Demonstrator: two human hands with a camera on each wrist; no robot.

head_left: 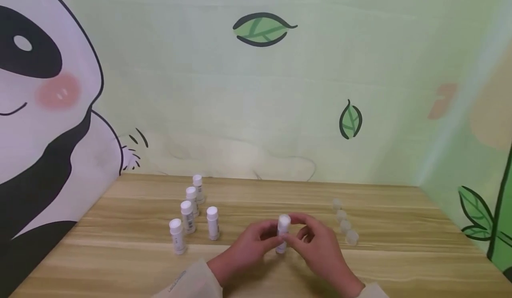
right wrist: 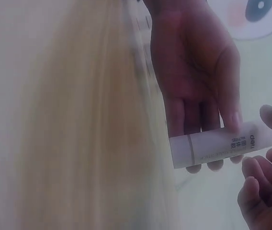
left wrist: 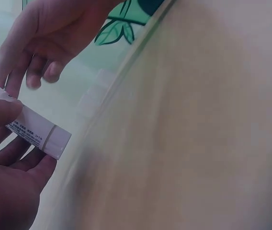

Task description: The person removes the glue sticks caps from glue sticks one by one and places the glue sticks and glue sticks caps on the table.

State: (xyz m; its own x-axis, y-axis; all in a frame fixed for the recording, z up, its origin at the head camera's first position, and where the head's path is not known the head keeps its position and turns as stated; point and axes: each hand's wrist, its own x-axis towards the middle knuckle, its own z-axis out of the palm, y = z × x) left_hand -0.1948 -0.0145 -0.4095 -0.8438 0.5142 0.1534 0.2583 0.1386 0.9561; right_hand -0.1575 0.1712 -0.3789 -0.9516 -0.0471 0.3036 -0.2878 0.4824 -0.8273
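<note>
A white glue stick (head_left: 282, 233) stands roughly upright between both hands, just above or on the wooden table; which one I cannot tell. My left hand (head_left: 250, 244) grips its body, with the thumb in front and fingers behind, as the right wrist view shows on the printed glue stick (right wrist: 222, 145). From the other side, my right hand (head_left: 320, 247) pinches near its top end with thumb and index finger. In the left wrist view the lower end of the glue stick (left wrist: 40, 129) pokes out past the left fingers, while its upper end is partly hidden.
Several white glue sticks (head_left: 187, 216) stand upright in a slanting row on the left, with another glue stick (head_left: 213, 223) just right of them. Several small translucent round pieces (head_left: 346, 226) lie in a line beyond my right hand. A printed backdrop (head_left: 192, 89) rises behind the table (head_left: 132, 253).
</note>
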